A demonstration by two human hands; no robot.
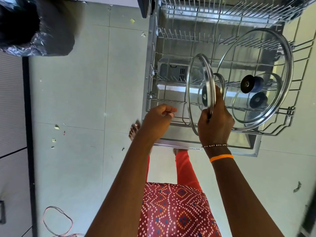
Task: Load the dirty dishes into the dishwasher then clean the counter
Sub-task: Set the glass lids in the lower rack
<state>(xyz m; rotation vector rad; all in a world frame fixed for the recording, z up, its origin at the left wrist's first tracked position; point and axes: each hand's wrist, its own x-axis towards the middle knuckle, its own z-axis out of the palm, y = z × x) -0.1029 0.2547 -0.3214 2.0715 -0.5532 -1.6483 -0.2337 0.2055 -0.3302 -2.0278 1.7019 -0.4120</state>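
Note:
The dishwasher's lower wire rack (pixel 154 94) is pulled out over the open door (pixel 253 147). My right hand (pixel 215 120) grips the rim of a medium glass lid (pixel 196 82), which stands on edge in the rack's tines. A large glass lid (pixel 273 53) with a dark blue knob (pixel 251 83) leans in the rack to its right. A smaller glass lid (pixel 239 103) with a second dark knob (pixel 258 100) sits within that one's outline. My left hand (pixel 159 118) hovers at the rack's near left corner, fingers loosely curled, holding nothing.
The upper rack (pixel 222 7) sticks out above. A black bin bag (pixel 34 28) stands at the top left. Small scraps (pixel 56 127) lie on the grey floor tiles, and a thin red wire (pixel 56 221) loops near the bottom left. My bare foot (pixel 134 131) is beside the door.

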